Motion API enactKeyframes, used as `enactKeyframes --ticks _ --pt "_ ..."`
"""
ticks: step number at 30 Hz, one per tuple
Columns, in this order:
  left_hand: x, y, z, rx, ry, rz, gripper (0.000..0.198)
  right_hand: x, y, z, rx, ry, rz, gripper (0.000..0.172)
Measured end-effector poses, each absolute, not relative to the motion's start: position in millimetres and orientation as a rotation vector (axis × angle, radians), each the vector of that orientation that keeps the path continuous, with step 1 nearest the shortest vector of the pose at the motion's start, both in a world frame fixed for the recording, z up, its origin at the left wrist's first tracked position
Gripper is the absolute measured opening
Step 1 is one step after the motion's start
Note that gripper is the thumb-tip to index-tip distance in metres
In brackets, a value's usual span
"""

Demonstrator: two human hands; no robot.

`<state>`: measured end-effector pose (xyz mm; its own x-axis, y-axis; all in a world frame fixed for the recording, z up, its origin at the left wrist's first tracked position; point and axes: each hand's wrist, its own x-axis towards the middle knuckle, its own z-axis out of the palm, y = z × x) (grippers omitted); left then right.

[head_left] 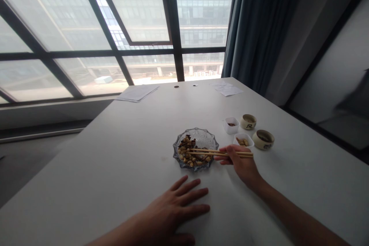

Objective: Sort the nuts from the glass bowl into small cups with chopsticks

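"What is on the table?"

"Take the clear glass bowl (205, 139) as the clock's centre, on a white table (129, 153). Mixed dried pieces (197, 160), brown and yellowish, lie in it, mostly from six round to eleven o'clock; the glass towards one is bare."

"And the hands?"

"The right hand (243, 167), at three o'clock just beyond the rim, has its fingers closed round a pair of wooden chopsticks (205, 153). They point to nine, over the bowl. The left hand (175, 205) is at seven, near the bowl, palm down, fingers spread, holding nothing. I cannot tell whether it rests on the table or hangs just above."

"Which step is this?"

"I judge it to be working the chopsticks among the pieces. Their tips sit slightly apart at the heap; whether they grip anything is too small to tell."

"What would the next move call for?"

"In my judgement, a light, even squeeze: the pieces look dry, uneven and apt to slip."

"Anything else nearby?"

"Towards two o'clock, a far white tub (233, 129) and a near white tub (251, 143), each with something inside. Just beyond them, a far beige cup (248, 123) and a near beige cup (263, 145)."
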<state>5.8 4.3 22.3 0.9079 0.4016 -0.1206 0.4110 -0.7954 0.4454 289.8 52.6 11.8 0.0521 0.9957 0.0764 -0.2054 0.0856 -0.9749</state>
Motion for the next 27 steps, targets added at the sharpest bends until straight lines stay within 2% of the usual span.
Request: enactKeyframes --ticks 7,12,23,27 --pt "6 4 22 2.572 0.587 -0.035 0.073 285 51 4 -1.0 -1.049 1.184 0.061" --pt "7 4 22 2.571 0.579 0.018 0.072 293 53 12 -1.006 -1.003 1.137 0.057" --pt "5 4 22 2.581 0.587 -0.019 0.074 417 99 42 -1.035 -0.633 0.539 0.04" --pt "6 4 22 2.605 0.585 -0.025 0.072 456 104 44 -1.079 -0.491 0.479 0.035"
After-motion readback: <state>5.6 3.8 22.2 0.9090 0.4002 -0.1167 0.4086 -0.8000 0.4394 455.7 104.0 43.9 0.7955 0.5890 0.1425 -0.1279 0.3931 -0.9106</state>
